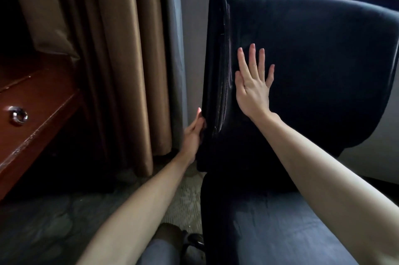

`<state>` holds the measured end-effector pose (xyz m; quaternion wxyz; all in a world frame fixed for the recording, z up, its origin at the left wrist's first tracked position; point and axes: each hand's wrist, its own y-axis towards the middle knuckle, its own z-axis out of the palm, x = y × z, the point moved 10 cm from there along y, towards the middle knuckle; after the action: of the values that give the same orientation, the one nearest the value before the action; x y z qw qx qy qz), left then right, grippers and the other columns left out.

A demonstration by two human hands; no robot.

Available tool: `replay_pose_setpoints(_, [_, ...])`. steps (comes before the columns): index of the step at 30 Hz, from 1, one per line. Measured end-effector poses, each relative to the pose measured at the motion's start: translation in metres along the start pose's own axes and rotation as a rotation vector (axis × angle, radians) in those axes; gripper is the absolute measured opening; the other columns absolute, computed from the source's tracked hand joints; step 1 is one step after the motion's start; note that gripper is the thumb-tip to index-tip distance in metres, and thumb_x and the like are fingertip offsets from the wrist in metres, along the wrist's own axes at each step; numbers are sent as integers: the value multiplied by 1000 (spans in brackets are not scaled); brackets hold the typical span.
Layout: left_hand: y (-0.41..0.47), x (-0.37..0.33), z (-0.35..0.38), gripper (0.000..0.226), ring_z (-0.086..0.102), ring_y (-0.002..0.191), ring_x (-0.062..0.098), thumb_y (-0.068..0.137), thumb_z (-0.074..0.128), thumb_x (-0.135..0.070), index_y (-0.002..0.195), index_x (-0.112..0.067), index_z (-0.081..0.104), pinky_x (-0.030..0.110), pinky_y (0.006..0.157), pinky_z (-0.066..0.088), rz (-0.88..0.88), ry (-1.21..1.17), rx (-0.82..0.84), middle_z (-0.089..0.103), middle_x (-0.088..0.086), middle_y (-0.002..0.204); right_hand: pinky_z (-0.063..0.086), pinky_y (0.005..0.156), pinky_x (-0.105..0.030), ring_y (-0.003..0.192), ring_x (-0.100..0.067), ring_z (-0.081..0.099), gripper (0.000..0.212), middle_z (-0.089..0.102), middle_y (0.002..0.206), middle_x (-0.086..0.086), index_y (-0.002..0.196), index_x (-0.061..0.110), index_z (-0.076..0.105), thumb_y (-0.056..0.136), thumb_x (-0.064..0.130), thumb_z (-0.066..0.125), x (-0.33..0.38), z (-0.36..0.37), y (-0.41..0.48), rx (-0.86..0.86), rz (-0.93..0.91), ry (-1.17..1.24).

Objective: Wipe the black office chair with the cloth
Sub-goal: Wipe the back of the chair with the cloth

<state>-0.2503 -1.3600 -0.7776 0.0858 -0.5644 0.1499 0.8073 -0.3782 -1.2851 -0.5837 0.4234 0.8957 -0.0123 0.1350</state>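
Head view, black office chair (319, 55) upright — left hand (192, 133) grips edge, right hand (253, 89) pressed flat.

Backrest (313, 48): is showing a matt black, cloth-like cover.
Backrest side edge (224, 59): is gleaming like smooth, stitched leather or vinyl.
Seat (280, 228): is looking matt and finely woven.
Curtain (121, 48): brown cloth is giving off a satin sheen.
Desk (43, 100): reddish wood is shining, lacquered.
Knob (18, 115): is glinting as polished metal.
Carpet (54, 221): is looking rough and matt.
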Motion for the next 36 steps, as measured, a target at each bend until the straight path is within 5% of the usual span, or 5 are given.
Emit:
replay_pose_setpoints(8, [9,-14,10,42,61,121,16,102,53,-29,143,-19,53,36,110,44,-24,-60,-36,66,2,130,-15,117,-47,150,-16,-16,54,-5,165,4,156,31,8,104,27,22,-1,-2,-2,14,6,-4])
replay_pose_setpoints(15, [53,-180,66,50,50,134,15,101,47,-48,147,-29,45,36,115,36,289,78,1,54,-1,146,-15,117,-45,149,-12,-17,54,-7,164,7,155,35,6,102,34,18,-4,-2,-3,23,-1,-8])
replay_pose_setpoints(19, [63,-221,77,47,44,136,11,106,41,-38,151,-26,38,16,101,37,391,163,-21,46,-2,152,-16,117,-43,149,-11,-18,55,-9,163,11,155,36,6,101,37,16,-6,-2,-1,28,4,-13])
replay_pose_setpoints(31, [43,-86,33,50,47,136,10,104,50,-29,151,-27,35,28,115,34,216,129,53,46,-4,151,-15,117,-43,149,-12,-17,58,-9,161,11,155,34,6,97,39,10,-9,-1,2,-3,24,-50])
replay_pose_setpoints(36, [35,-84,33,53,44,133,5,104,49,-24,154,-22,30,6,94,41,193,63,-9,42,-10,149,-17,116,-40,149,-11,-18,57,-10,162,11,155,35,5,99,40,10,-9,-1,1,7,21,-56])
